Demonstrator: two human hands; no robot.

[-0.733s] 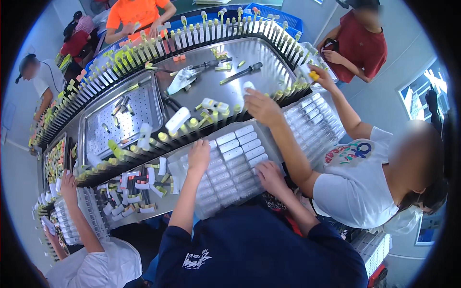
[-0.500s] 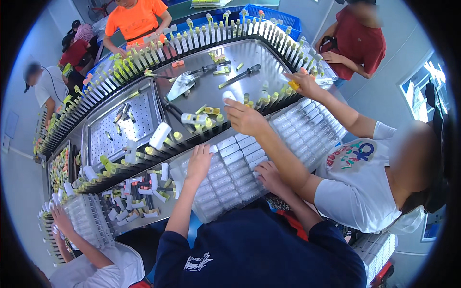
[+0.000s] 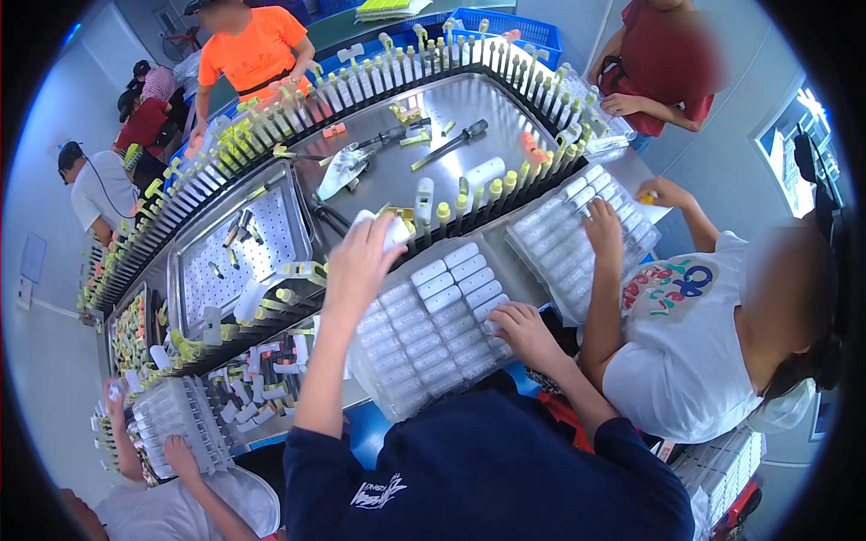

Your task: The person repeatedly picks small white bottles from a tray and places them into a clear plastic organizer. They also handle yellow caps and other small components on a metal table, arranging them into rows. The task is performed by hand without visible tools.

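My left hand (image 3: 354, 270) is raised over the near rim of the black rack, its fingers curled round a white rounded piece (image 3: 395, 234). Another white end shows beside those fingers; I cannot tell whether it is held too. Below lies a clear plastic tray (image 3: 383, 383) with rows of cells, and several white oblong pieces (image 3: 442, 298) fill its far right part. At the tray's right edge my right hand (image 3: 526, 335) bends its fingers over a small white oblong piece (image 3: 491, 326), whose far side is hidden by them.
A black rack (image 3: 361, 270) of upright yellow-tipped sticks rings metal trays (image 3: 433, 171). A co-worker's hand (image 3: 603, 225) rests on a second tray (image 3: 550, 261) to the right. Loose white and dark parts (image 3: 253, 388) lie at left. Other people stand round the table.
My left hand has risen from the tray to the rack and taken a white piece. My right hand remains by the tray's right edge. The right-hand co-worker's arm has drawn back from the rack.
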